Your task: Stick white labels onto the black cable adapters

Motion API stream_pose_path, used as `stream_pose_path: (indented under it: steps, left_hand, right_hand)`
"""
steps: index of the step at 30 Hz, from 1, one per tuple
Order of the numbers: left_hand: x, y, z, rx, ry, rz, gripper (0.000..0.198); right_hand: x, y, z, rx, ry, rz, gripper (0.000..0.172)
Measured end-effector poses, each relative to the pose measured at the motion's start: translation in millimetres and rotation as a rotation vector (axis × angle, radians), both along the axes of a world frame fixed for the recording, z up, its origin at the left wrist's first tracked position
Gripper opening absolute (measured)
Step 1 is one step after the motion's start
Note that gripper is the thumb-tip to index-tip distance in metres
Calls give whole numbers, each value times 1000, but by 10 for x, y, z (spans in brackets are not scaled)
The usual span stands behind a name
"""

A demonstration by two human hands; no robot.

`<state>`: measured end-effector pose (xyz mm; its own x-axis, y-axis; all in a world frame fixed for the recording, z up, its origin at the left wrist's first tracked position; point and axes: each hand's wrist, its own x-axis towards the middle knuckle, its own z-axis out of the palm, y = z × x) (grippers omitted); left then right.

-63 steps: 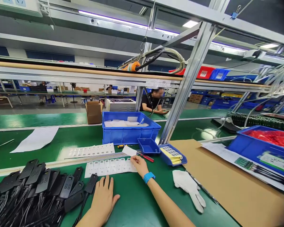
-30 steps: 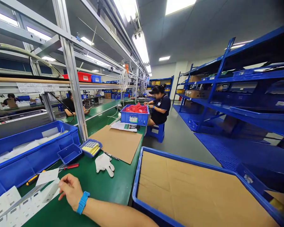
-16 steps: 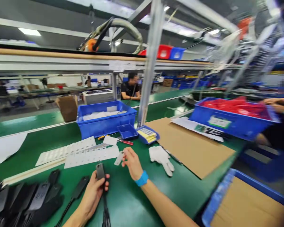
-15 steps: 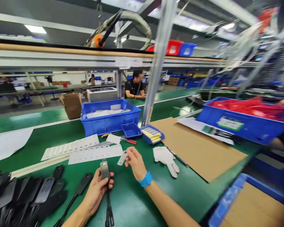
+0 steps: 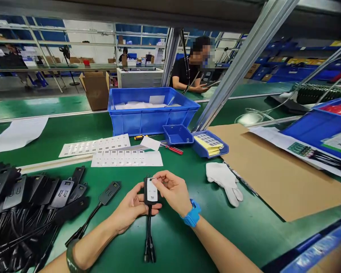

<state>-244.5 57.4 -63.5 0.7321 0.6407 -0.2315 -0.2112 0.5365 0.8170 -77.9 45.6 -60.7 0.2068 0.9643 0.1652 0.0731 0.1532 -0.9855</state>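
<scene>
My left hand (image 5: pixel 130 208) grips a small black controller box (image 5: pixel 150 203) from its left side, thumb and fingers around the lower part. Two black cables (image 5: pixel 149 231) with plugs hang from it toward me. A silver-grey label (image 5: pixel 151 194) lies over the front of the box. With fingertips pinched at its upper right edge, my right hand (image 5: pixel 173 191) holds this label; whether it is stuck down all over cannot be made out. Another controller box (image 5: pixel 110 192) with cables lies left of my hands. Label sheets (image 5: pixel 126 158) lie behind them.
Many black controllers (image 5: pixel 14 193) are piled at left. A white glove (image 5: pixel 224 182), a red screwdriver (image 5: pixel 174 149), a small blue tray (image 5: pixel 178 134) and a tray of yellow labels (image 5: pixel 211 144) lie ahead. Cardboard (image 5: pixel 275 178) covers the right side. A co-worker (image 5: pixel 184 72) sits across the bench.
The label in my right hand has come from beside the controller onto its front. Both hands are now together. The view has tilted down and shifted.
</scene>
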Motion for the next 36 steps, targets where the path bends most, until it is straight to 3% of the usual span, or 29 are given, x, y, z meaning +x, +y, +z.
stream_pose_path:
  steps: [9, 20, 36]
  left_hand:
    - [2, -8, 10, -28, -17, -20, 64]
    - [18, -21, -20, 79, -15, -25, 55]
    - [30, -48, 22, 140, 36, -22, 59]
  right_hand:
    - [-26, -34, -57, -13, -61, 5, 19]
    - [-45, -65, -17, -37, -23, -28, 14]
    - [-56, -67, -30, -57, 5, -72, 13]
